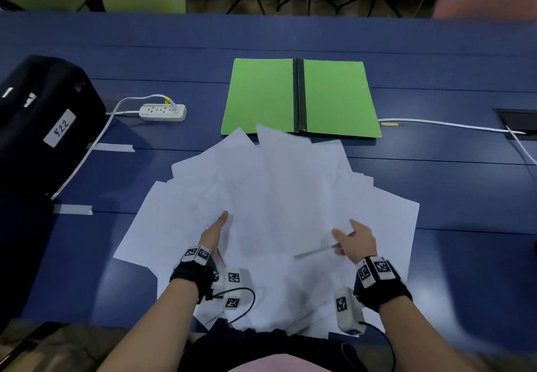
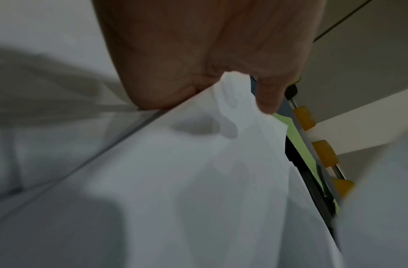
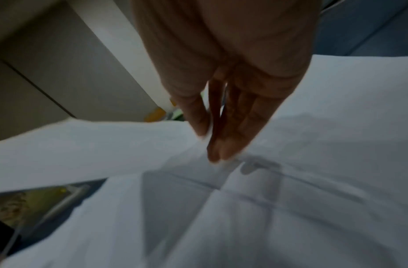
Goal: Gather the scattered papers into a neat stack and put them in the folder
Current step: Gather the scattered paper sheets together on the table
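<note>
Several white papers (image 1: 284, 191) lie fanned and overlapping on the blue table (image 1: 465, 197) in front of me. Behind them a green folder (image 1: 261, 95) lies open and flat, with a black spine down its middle. My left hand (image 1: 216, 232) is at the pile's left side; in the left wrist view the left hand (image 2: 209, 54) pinches a raised bundle of sheets (image 2: 198, 163) between thumb and fingers. My right hand (image 1: 353, 240) is on the pile's right side. Seen from the right wrist, the right hand (image 3: 212, 130) holds a lifted sheet (image 3: 83, 148) between the thumb and nearly straight fingers.
A black case (image 1: 43, 127) labelled 522 stands at the left. A white power strip (image 1: 162, 112) with its cable lies left of the folder. A white cable (image 1: 450, 124) runs to a table recess (image 1: 520, 121) at the right. Chairs stand beyond the far edge.
</note>
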{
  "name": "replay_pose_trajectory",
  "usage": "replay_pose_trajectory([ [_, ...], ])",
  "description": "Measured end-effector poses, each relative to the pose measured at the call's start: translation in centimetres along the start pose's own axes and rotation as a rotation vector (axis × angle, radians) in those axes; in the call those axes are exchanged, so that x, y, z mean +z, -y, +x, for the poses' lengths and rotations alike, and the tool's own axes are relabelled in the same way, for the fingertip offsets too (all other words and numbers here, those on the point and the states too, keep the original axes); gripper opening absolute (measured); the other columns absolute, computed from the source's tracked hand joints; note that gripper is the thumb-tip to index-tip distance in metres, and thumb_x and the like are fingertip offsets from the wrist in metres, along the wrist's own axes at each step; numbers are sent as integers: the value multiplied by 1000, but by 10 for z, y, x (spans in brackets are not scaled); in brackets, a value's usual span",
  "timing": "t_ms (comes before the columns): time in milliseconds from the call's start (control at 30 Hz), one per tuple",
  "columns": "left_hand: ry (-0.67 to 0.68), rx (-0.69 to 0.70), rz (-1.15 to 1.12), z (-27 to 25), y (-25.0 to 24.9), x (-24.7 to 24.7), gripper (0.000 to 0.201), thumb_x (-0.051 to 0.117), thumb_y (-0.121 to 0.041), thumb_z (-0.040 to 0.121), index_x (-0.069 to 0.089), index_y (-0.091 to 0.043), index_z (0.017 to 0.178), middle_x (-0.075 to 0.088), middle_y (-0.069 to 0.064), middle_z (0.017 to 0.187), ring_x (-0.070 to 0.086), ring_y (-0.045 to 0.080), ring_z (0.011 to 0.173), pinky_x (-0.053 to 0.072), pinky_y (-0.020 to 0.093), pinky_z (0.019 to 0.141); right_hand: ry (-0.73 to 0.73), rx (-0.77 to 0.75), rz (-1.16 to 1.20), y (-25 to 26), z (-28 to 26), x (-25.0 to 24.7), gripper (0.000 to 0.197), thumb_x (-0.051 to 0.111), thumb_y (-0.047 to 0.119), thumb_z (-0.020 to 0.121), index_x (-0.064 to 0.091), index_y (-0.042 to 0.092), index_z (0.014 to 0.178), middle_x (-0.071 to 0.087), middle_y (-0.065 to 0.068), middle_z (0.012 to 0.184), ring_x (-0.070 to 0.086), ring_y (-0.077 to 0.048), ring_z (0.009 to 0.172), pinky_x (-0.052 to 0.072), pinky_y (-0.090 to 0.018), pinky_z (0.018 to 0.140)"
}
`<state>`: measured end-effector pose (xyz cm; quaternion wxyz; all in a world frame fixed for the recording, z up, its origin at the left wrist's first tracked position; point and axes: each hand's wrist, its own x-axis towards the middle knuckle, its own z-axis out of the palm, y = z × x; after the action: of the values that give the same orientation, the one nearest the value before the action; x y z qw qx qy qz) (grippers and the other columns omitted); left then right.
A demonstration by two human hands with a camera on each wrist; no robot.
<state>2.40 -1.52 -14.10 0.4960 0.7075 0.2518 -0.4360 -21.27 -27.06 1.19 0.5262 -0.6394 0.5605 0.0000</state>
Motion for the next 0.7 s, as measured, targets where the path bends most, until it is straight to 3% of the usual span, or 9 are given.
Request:
replay_pose_trajectory([
  [67, -16, -2, -24, 5, 3, -1, 113, 77, -81, 33, 44, -43, 135, 50, -2, 142, 54, 30, 122, 42, 54, 100, 179, 24, -199, -9, -1, 3, 4, 67, 14, 84, 64, 10, 84, 69, -13, 78, 63, -23, 58, 58, -33, 61],
  [133, -20, -1, 0, -28, -7, 5, 122, 78, -79, 31, 44, -33, 138, 55, 1, 136, 56, 30, 120, 44, 50, 101, 310, 49, -356, -15, 2, 4, 32, 66, 21, 87, 49, 13, 61, 57, -4, 58, 53, -17, 50, 53, -27, 51],
  [167, -12, 11, 24, -58, -16, 12, 122, 79, -78, 32, 46, -27, 138, 55, 4, 136, 55, 30, 121, 43, 48, 103, 316, 48, -369, -16, 4, 4, 35, 62, 26, 89, 47, 12, 62, 54, -5, 59, 53, -19, 52, 52, -28, 52],
  [267, -46, 93, 79, -119, -38, 24, 97, 76, -61, 64, 45, -9, 139, 47, 10, 143, 44, 30, 131, 35, 41, 109, 80, -10, -248, -22, 17, 0, 28, 53, 36, 93, 57, 8, 92, 60, -11, 90, 58, -27, 83, 52, -38, 82],
  [333, -85, 148, 102, -129, -40, 28, 76, 72, -46, 78, 48, -6, 137, 50, 11, 140, 47, 30, 129, 36, 39, 108, 14, -15, -186, -19, 18, -2, 32, 56, 34, 92, 56, 9, 113, 59, -9, 98, 55, -25, 90, 47, -34, 86],
  [433, -121, 204, 161, -132, -37, 34, 64, 73, -34, 81, 50, -6, 134, 55, 9, 136, 51, 29, 125, 39, 38, 107, 137, -76, -298, -15, 16, 2, 41, 55, 19, 92, 43, 14, 131, 55, -11, 109, 54, -27, 101, 43, -31, 88],
  [533, -177, 259, 204, -137, -38, 38, 59, 74, -21, 81, 49, -3, 132, 56, 6, 130, 53, 29, 122, 40, 34, 102, 308, -159, -403, -12, 11, 15, 56, 40, 2, 93, 31, 22, 144, 51, -13, 131, 53, -31, 115, 46, -35, 96],
  [633, -189, 280, 226, -137, -40, 42, 58, 74, -14, 80, 49, -1, 131, 57, 12, 131, 55, 31, 120, 41, 32, 99, 447, -211, -508, -3, 5, 20, 58, 36, 2, 96, 23, 22, 149, 40, -12, 144, 45, -28, 127, 39, -26, 99],
  [700, -199, 220, 247, -132, -40, 40, 70, 74, -14, 80, 38, 5, 137, 48, 17, 140, 48, 33, 128, 39, 35, 106, 477, -210, -549, -4, 10, 18, 55, 42, 11, 98, 24, 20, 149, 40, -11, 144, 43, -25, 129, 33, -26, 105],
])
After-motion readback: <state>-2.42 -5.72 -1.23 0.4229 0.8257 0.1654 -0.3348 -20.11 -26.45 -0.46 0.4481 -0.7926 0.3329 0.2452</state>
